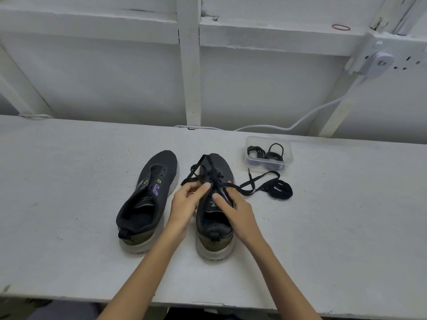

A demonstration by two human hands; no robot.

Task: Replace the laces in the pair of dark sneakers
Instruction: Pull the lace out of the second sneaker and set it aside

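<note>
Worked on the right-hand sneaker (213, 218), set on the white bench (69, 192) dead ahead, long axis running away from the body: heel nearest, toe toward the wall. Pinched the black lace (213, 178) at the upper eyelets with the left hand (187, 203), fingers curled in from the left. Gripped the opposite strand with the right hand (236, 211), thumb on the tongue. Reached it equally from both sides. Had the second sneaker (147, 199) just left, parallel, eyelets bare. Had a loose lace heap (280, 192) to the right, a clear plastic box (269, 153) of coiled laces beyond. Could not tell whether the trailing strand joined that heap. Judged pulling room best upward and rightward, with the bench edge well behind the heels.
</note>
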